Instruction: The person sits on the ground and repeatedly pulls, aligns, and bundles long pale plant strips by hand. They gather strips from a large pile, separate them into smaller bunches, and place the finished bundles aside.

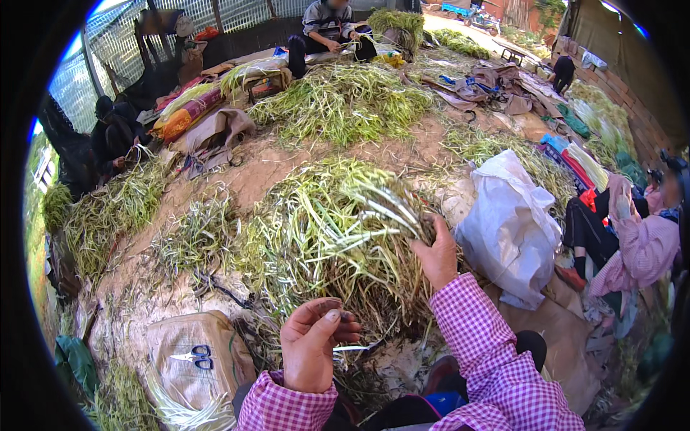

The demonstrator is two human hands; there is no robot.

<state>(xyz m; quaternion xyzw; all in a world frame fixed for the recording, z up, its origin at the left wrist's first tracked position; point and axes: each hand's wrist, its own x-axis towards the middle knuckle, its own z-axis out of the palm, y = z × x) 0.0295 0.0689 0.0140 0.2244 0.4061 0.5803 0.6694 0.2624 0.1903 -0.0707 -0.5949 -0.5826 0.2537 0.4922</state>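
Note:
My right hand [439, 256] grips a loose bunch of white-and-green leafy stalks [391, 207] by its brown, root-like end. The bunch hangs over a large heap of similar stalks [307, 237], some yellowed. Nearer to me, my left hand [318, 342] is raised with its fingers loosely curled and nothing visible between them. A single white stalk [353, 348] shows just beside that hand; whether it touches the palm is hidden. Dark-handled scissors [197, 356] lie on a tan woven sack [180, 339] to the left. Trimmed white stalks [199, 414] lie at the sack's near edge.
A white plastic sack [509, 226] stands right of the heap. Beyond it sits a person in a checked top [636, 253]. Another person [334, 32] sits behind a far heap [350, 102], and a dark-clothed person [116, 132] is at left. Bare soil [242, 172] separates the heaps.

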